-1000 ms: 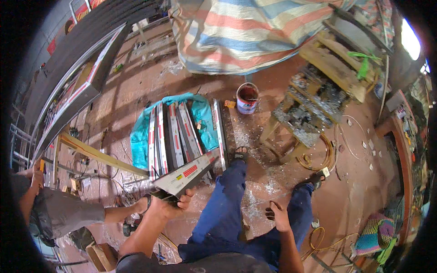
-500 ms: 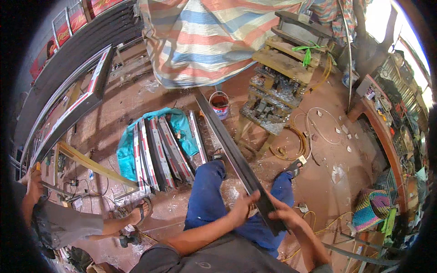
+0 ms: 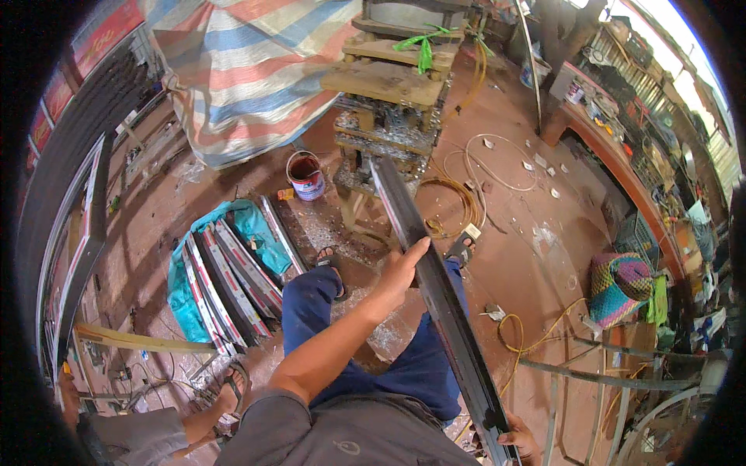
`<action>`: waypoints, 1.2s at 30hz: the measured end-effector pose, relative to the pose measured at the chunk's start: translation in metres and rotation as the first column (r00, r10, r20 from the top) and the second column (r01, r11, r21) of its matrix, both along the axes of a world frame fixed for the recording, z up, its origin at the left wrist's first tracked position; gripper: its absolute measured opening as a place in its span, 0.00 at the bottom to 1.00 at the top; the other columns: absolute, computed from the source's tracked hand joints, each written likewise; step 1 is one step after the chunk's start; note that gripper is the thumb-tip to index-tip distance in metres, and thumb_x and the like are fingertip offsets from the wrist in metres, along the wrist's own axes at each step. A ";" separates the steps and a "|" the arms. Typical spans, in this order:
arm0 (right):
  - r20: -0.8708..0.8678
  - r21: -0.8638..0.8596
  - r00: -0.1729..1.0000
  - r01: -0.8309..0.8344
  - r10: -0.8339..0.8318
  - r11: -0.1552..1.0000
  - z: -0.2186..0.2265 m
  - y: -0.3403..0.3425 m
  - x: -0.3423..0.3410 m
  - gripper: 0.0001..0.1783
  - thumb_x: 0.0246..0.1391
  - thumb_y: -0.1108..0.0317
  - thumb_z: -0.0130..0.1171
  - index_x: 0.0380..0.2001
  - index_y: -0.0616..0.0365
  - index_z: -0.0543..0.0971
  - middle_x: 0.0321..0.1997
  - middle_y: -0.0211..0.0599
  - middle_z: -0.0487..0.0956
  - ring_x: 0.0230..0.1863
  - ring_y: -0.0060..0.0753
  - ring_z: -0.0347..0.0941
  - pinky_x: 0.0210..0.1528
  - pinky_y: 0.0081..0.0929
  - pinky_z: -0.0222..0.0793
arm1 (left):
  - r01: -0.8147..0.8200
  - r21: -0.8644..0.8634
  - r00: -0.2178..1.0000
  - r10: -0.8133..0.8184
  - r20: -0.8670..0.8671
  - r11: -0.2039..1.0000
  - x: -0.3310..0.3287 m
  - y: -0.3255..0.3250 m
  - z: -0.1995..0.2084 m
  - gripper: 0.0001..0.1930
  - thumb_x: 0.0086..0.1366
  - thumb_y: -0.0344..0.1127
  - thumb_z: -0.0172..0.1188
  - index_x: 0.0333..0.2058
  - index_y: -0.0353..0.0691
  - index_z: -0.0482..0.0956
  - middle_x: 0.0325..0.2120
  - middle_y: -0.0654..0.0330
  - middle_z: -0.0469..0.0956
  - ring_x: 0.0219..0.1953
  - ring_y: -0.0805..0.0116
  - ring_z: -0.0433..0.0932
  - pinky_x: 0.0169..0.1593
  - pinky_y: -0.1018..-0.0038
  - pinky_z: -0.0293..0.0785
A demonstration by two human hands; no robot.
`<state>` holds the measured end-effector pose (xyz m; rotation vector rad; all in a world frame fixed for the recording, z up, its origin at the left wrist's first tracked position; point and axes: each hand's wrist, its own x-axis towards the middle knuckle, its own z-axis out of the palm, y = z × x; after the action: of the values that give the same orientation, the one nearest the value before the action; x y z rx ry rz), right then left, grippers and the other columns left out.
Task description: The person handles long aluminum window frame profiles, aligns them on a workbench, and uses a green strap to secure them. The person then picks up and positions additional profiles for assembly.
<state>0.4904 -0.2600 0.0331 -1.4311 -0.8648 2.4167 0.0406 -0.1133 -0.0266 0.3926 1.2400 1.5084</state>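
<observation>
A long dark metal profile (image 3: 449,314) slants across my lap, its far end near the wooden stand and its near end low on the right. Partway along it, my left hand (image 3: 402,270) grips the edge with the thumb on top. My right hand (image 3: 521,441) is closed around the near end, with some of its fingers hidden beneath. To the left, several similar dark strips (image 3: 233,276) with red and white film lie side by side on a teal cloth (image 3: 184,299). One more strip (image 3: 283,234) rests beside the cloth's right edge.
A bucket (image 3: 306,180) of reddish-brown contents stands before a striped tarp (image 3: 249,74). The stepped wooden stand (image 3: 388,81) is ahead, beside coiled hose (image 3: 464,203). A woven basket (image 3: 618,289) and metal frame (image 3: 594,374) are right. Another person's leg (image 3: 203,423) shows lower left.
The profile has come back toward me and shifted right at its near end. My hands are farther apart along it, the right one lower. The view has turned right.
</observation>
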 end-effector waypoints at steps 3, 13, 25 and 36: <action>-0.053 0.038 0.988 0.145 -0.143 0.989 -0.001 -0.008 -0.003 0.56 0.32 0.68 0.68 0.71 0.65 0.63 0.49 0.54 0.82 0.44 0.52 0.83 0.46 0.43 0.82 | 0.012 0.151 0.999 -0.006 -0.040 0.988 0.017 0.030 0.013 0.19 0.71 0.50 0.64 0.46 0.39 0.81 0.36 0.67 0.82 0.37 0.76 0.78 0.43 0.74 0.73; -0.080 0.168 0.996 0.062 -0.049 0.984 0.003 0.028 -0.036 0.60 0.36 0.71 0.73 0.76 0.57 0.59 0.55 0.51 0.82 0.47 0.43 0.83 0.49 0.34 0.78 | -0.049 0.179 0.999 0.049 0.006 0.983 -0.002 0.070 0.038 0.13 0.72 0.42 0.63 0.41 0.37 0.77 0.30 0.65 0.79 0.29 0.74 0.79 0.34 0.75 0.76; -0.118 0.086 0.989 0.099 -0.089 0.991 0.032 0.057 -0.076 0.58 0.32 0.62 0.76 0.69 0.69 0.64 0.52 0.67 0.80 0.40 0.54 0.84 0.39 0.45 0.84 | -0.089 0.096 0.996 0.086 0.037 0.991 -0.029 0.098 0.048 0.18 0.69 0.48 0.64 0.42 0.36 0.81 0.31 0.60 0.82 0.31 0.67 0.82 0.37 0.69 0.78; -0.102 0.048 0.971 0.222 -0.217 0.974 0.045 0.064 -0.101 0.52 0.32 0.62 0.77 0.63 0.74 0.70 0.50 0.64 0.82 0.38 0.50 0.85 0.41 0.42 0.86 | -0.133 0.115 0.987 0.142 -0.072 0.984 -0.039 0.115 0.034 0.19 0.67 0.47 0.64 0.42 0.34 0.82 0.30 0.59 0.83 0.31 0.65 0.82 0.38 0.67 0.78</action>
<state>0.3896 -0.1961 0.0776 -1.3027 -0.7087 2.2556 0.0020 0.0021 0.0072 0.4519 1.2715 1.6984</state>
